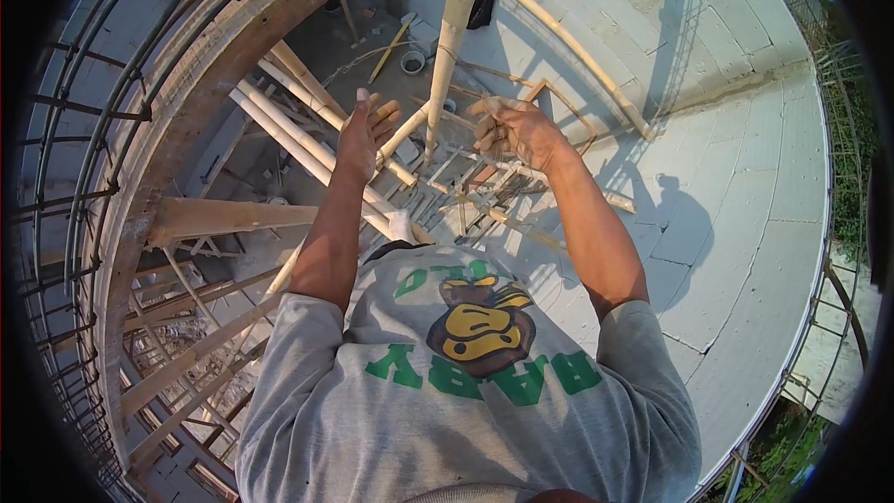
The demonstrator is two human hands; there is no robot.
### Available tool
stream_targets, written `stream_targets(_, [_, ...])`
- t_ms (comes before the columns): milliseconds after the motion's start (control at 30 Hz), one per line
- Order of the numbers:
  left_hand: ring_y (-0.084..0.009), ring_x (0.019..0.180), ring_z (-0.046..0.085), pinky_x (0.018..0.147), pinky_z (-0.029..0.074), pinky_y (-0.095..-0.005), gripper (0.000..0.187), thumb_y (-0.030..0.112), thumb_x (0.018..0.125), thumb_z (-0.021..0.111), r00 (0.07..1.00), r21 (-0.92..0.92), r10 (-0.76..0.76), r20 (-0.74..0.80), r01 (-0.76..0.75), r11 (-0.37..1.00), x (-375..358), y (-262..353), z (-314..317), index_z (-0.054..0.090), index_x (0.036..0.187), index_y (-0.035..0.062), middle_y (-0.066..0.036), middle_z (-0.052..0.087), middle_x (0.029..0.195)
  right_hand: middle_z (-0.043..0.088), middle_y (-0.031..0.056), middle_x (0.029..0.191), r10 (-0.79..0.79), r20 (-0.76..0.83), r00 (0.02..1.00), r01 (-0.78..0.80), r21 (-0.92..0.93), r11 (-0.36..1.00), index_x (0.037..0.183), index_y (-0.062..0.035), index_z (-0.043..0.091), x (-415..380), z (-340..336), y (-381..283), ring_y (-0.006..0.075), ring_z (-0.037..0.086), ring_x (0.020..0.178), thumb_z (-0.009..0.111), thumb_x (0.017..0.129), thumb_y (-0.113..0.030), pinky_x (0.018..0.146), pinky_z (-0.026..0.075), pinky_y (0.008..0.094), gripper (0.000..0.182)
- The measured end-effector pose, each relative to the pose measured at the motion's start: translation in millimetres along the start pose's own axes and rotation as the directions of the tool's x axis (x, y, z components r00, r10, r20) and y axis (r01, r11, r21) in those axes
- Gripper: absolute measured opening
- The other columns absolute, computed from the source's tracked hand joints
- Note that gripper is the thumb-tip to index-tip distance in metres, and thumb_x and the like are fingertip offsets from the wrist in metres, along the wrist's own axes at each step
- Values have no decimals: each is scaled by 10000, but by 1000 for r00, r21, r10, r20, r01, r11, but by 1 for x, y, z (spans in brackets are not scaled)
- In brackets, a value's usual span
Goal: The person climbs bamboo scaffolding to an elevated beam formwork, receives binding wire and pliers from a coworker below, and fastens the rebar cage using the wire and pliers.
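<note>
My left hand [368, 130] is raised in front of me, thumb up and fingers apart, slightly bent, with nothing visible in it. Its nearest things are the pale wooden poles [307, 144] that slant behind and below it. My right hand [517, 133] is held up across from it, fingers curled and pressed together. Whatever lies between those fingers, if anything, is too small to make out. Between the two hands a long upright pole [453, 33] rises from below, apparently touched by neither.
A curved wooden form [140, 158] with steel reinforcing bars [70, 121] runs along the left. A curved pale block wall [745, 177] stands on the right. Far below lie a bucket [413, 61], a yellow bar [391, 48], a wooden frame [559, 112] and scattered timber [475, 186].
</note>
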State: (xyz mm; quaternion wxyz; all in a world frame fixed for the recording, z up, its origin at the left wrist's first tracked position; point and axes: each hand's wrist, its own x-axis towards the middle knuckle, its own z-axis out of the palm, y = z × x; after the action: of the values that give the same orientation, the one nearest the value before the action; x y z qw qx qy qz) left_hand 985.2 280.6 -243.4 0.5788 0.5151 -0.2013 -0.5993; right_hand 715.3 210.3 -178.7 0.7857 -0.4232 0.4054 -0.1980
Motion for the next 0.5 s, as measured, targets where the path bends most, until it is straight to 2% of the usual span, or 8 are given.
stream_targets(67, [-270,1194,523,1025,377,-420,857,669,861,496,975,86,-69,211,52,995,-13,-21,36,351,1406,23,-167,538,1280,666,118,848,-10,-92,996,12,12,1000,1166,7,585,9,20,-8,189,662,723,543,953,-343,646,569,320,412])
stream_targets(100, [-268,1189,527,1021,384,-423,837,657,865,505,943,101,-103,318,74,992,-19,-28,50,359,1402,32,-162,536,1282,673,132,865,-30,-67,997,33,55,998,1162,2,595,10,24,-9,202,663,755,552,943,-369,651,577,328,433])
stream_targets(200, [-256,1149,549,1035,366,-422,848,628,870,526,839,256,-152,522,16,967,-54,-2,90,310,1415,15,-157,511,1296,679,138,900,-13,-144,990,6,-44,999,1145,3,604,13,39,-14,205,667,773,563,937,-371,640,579,331,430])
stream_targets(233, [-244,1106,568,1014,383,-412,822,609,873,539,865,258,-112,490,-20,966,-55,1,93,326,1409,23,-147,526,1265,683,141,900,-13,-141,990,16,18,1000,1112,-2,612,15,39,-12,206,672,793,577,926,-388,642,579,326,430])
stream_targets(333, [-200,981,605,936,426,-370,733,556,888,560,913,312,-34,407,-104,945,-50,3,94,383,1382,43,-110,573,1150,682,146,888,-123,-137,983,121,-17,992,1076,-9,612,11,48,-14,213,669,787,585,922,-393,608,567,326,415])
stream_targets(433, [-149,862,581,828,443,-313,616,509,920,540,940,397,-7,342,-138,907,-44,-4,87,459,1329,55,-56,607,981,655,81,863,-37,-143,989,54,119,991,1148,-48,597,6,60,-21,176,626,713,523,968,-352,622,521,317,361])
stream_targets(500, [-123,784,545,755,436,-286,535,480,946,514,951,373,42,308,-161,914,-54,2,93,517,1274,58,-16,602,852,644,86,857,-92,-205,974,135,208,969,1138,-28,595,19,49,-7,178,621,733,506,977,-333,654,526,315,356])
